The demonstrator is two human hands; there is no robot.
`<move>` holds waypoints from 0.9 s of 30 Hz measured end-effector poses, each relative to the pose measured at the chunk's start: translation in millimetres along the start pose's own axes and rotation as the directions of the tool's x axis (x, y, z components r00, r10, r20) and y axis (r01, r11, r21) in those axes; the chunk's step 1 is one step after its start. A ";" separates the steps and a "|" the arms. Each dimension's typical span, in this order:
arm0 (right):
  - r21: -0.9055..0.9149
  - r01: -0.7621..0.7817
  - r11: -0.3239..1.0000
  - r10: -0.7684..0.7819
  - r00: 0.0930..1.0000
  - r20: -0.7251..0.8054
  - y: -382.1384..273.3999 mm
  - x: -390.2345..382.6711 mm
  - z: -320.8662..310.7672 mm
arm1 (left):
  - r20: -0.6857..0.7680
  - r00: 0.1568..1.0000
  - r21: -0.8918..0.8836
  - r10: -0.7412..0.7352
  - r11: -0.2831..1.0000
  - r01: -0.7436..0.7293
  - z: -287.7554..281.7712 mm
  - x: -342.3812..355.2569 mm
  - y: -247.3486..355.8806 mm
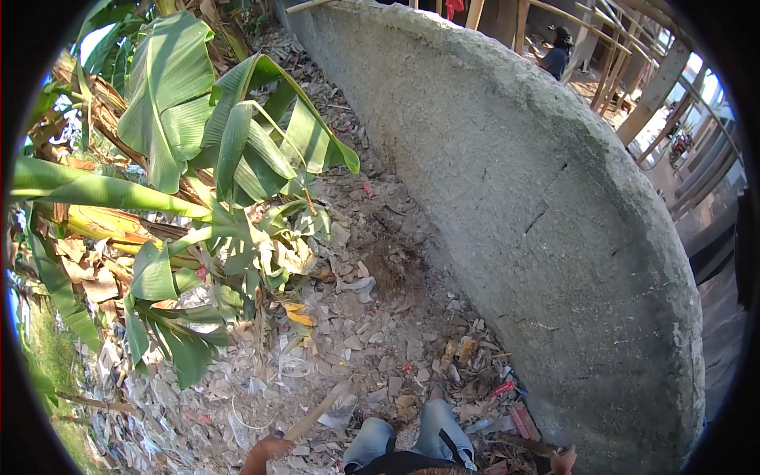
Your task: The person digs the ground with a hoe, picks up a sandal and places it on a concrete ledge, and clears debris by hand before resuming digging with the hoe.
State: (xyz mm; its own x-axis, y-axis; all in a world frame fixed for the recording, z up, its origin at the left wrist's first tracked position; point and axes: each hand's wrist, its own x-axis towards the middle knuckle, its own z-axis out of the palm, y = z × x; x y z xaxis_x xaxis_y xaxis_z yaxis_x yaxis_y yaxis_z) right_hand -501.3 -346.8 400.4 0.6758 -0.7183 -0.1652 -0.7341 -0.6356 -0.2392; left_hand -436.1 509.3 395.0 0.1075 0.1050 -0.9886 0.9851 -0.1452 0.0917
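The left hand [271, 450] is gripping a wooden stick [318, 412] by its near end, seemingly for reach over rubble [368, 339]; the right hand [563, 460] is presenting an indeterminable hold.

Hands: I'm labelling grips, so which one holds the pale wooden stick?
The left hand holds the pale wooden stick; the right hand, over by the grey wall, is apart from it.

Head height, looking steeply down through a fisheye lens
From above our knees [438, 431], we face forward over rubble ground [355, 366], a concrete wall [554, 237] bowing along the right; our left hand [271, 449] and right hand [563, 460] sit close, at the lower rim.
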 end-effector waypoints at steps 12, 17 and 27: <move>-0.274 0.823 0.497 -0.444 0.513 0.735 -478.5 155.6 166.0 | 0.430 0.800 -0.865 0.419 0.446 0.231 46.3 28.7 -255.1; 0.465 0.850 0.248 -0.842 0.426 -0.331 -984.9 102.1 -158.3 | 0.403 0.810 -0.900 0.426 0.343 0.267 77.3 49.7 -290.0; 0.334 0.929 -0.160 -0.911 -0.008 -0.413 -823.2 -16.0 -88.8 | 0.183 0.951 -0.863 0.250 0.504 0.033 107.3 59.8 -280.0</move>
State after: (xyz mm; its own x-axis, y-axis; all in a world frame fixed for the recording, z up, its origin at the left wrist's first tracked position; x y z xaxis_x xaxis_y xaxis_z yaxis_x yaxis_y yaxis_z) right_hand 86.3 162.8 684.9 0.6352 0.4679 0.6144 0.7675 -0.4711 -0.4348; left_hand -719.9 450.7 297.4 0.3241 -0.1161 -0.9389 0.6156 0.7795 0.1161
